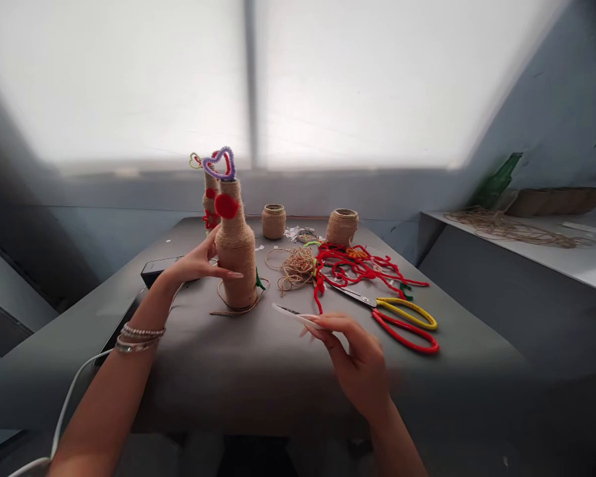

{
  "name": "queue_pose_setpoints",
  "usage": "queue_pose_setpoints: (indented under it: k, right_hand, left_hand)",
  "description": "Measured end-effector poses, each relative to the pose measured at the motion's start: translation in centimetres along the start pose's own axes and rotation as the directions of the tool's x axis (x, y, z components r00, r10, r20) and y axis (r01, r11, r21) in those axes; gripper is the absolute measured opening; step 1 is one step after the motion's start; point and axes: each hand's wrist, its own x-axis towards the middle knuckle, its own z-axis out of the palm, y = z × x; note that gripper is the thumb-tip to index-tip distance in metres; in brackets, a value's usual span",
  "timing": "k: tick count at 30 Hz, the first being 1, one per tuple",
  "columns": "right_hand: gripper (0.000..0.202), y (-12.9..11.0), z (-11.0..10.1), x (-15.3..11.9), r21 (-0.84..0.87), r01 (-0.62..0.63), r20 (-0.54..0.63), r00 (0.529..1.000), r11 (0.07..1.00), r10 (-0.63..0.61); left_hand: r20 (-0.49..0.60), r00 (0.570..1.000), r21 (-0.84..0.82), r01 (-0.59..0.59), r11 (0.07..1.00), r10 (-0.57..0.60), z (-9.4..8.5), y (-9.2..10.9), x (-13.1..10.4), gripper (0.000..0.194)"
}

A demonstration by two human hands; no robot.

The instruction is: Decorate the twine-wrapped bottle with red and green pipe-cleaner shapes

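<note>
Upright on the table stands a twine-wrapped bottle (237,248), with a red pom-pom (226,206) on its neck and a purple heart-shaped pipe cleaner (220,164) at its mouth. My left hand (198,260) is wrapped round the bottle's left side, thumb across the front. Loose twine circles its base, and a bit of green pipe cleaner shows at its right. To the right of the bottle, my right hand (355,344) pinches a thin white stick (293,314) between thumb and fingers. The stick points at the bottle but is apart from it.
Behind stands a second decorated bottle (209,192). Two twine-wrapped jars (273,222) are at the back. Twine (298,266), red pipe cleaners (357,265) and scissors (407,321) lie at right. A black box (159,267) and white cable (69,397) are left; a green bottle (499,182) is on the side shelf.
</note>
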Motion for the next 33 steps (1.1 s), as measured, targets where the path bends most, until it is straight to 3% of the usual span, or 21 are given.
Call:
queue_pose_setpoints:
  k: [2, 4, 5, 6, 8, 9, 11, 13, 15, 16, 19, 22, 24, 28, 33]
  right_hand:
    - [0.024, -0.3, 0.0, 0.0, -0.089, 0.151, -0.078, 0.984, 0.985, -0.158]
    - [0.03, -0.5, 0.2, -0.3, -0.186, 0.275, -0.079, 0.953, 0.943, -0.293]
    - [0.031, -0.6, 0.3, -0.5, -0.217, 0.319, -0.05, 0.94, 0.922, -0.337]
    - [0.032, -0.6, 0.5, -0.9, -0.229, 0.351, -0.012, 0.932, 0.908, -0.363]
    - [0.032, -0.7, 0.9, -1.5, -0.194, 0.374, 0.051, 0.927, 0.907, -0.372]
    - [0.033, -0.8, 1.1, -1.9, -0.157, 0.364, 0.062, 0.931, 0.918, -0.359]
    - [0.035, -0.8, 1.6, -2.4, -0.056, 0.303, 0.048, 0.953, 0.951, -0.301]
    - [0.034, -0.8, 2.1, -2.8, 0.063, 0.162, 0.024, 0.986, 0.985, -0.164]
    - [0.036, -0.8, 2.5, -3.1, 0.204, -0.045, 0.009, 0.999, 0.978, 0.044]
    - [0.041, -0.8, 2.7, -3.2, 0.281, -0.144, 0.017, 0.989, 0.949, 0.145]
    - [0.05, -1.1, 3.1, -3.5, 0.436, -0.334, 0.105, 0.941, 0.836, 0.321]
    - [0.027, -1.9, 3.1, -3.6, 0.44, -0.38, 0.167, 0.925, 0.813, 0.342]
    - [0.021, -2.6, 3.0, -3.6, 0.426, -0.386, 0.168, 0.923, 0.819, 0.347]
    - [0.03, -3.6, 3.0, -3.6, 0.332, -0.399, 0.192, 0.916, 0.855, 0.352]
    - [0.02, -4.2, 3.1, -3.5, 0.229, -0.347, 0.187, 0.932, 0.909, 0.309]
  left_hand:
    - [-0.201, 0.971, 0.088, -0.114, 0.99, 0.13, 1.6, 0.9, -2.3, 0.097]
    - [-0.442, 0.856, 0.184, -0.207, 0.961, 0.269, 4.2, 1.9, -5.2, 0.075]
    - [-0.502, 0.803, 0.231, -0.235, 0.944, 0.322, 5.7, 2.2, -6.8, 0.058]
    - [-0.446, 0.824, 0.286, -0.241, 0.928, 0.351, 7.1, 2.4, -8.2, 0.045]
    - [-0.093, 0.945, 0.431, -0.245, 0.868, 0.313, 9.6, 2.4, -10.5, 0.041]
    - [-0.032, 0.953, 0.479, -0.25, 0.841, 0.302, 10.4, 2.2, -11.2, 0.038]
    - [-0.002, 0.947, 0.423, -0.29, 0.858, 0.322, 11.5, 1.6, -12.0, 0.018]
    - [-0.076, 0.939, 0.231, -0.31, 0.922, 0.335, 12.1, 1.0, -12.2, 0.011]
    - [-0.233, 0.939, -0.054, -0.272, 0.961, 0.253, 12.8, 0.8, -12.4, 0.024]
    - [-0.334, 0.929, -0.215, -0.237, 0.947, 0.157, 13.2, 0.8, -12.6, 0.029]
    - [-0.509, 0.83, -0.615, -0.164, 0.771, -0.229, 14.9, 1.3, -13.1, 0.034]
    - [-0.503, 0.726, -0.783, -0.152, 0.604, -0.469, 16.1, 1.8, -13.5, 0.032]
    - [-0.472, 0.691, -0.837, -0.156, 0.525, -0.547, 16.4, 1.9, -13.6, 0.032]
    - [-0.392, 0.685, -0.899, -0.145, 0.413, -0.614, 16.8, 1.8, -13.7, 0.032]
    - [-0.345, 0.688, -0.912, -0.084, 0.402, -0.639, 17.5, 1.4, -14.3, 0.026]
